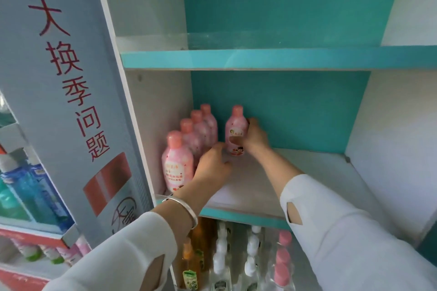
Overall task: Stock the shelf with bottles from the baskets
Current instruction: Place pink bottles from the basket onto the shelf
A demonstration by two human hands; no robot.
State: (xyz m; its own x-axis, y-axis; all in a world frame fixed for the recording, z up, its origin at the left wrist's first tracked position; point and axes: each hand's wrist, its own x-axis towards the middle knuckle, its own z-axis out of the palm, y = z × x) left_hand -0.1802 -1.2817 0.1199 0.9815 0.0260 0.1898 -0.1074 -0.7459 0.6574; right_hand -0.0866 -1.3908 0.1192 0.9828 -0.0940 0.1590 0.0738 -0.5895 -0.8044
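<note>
Loose white fabric left sleeve [113, 257], matching white right sleeve [350, 238], teardrop-shaped cut-out [294, 214] near each cuff, plain silver metal bangle [188, 208] around the left wrist

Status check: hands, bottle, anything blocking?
Right hand grips pink bottle, upright at shelf back. Left hand open, beside row of four pink bottles. Nothing blocking.

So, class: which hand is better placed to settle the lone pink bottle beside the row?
Right. The right hand grips the lone pink bottle upright, deep in the shelf; the left hand holds nothing, beside the row.
</note>
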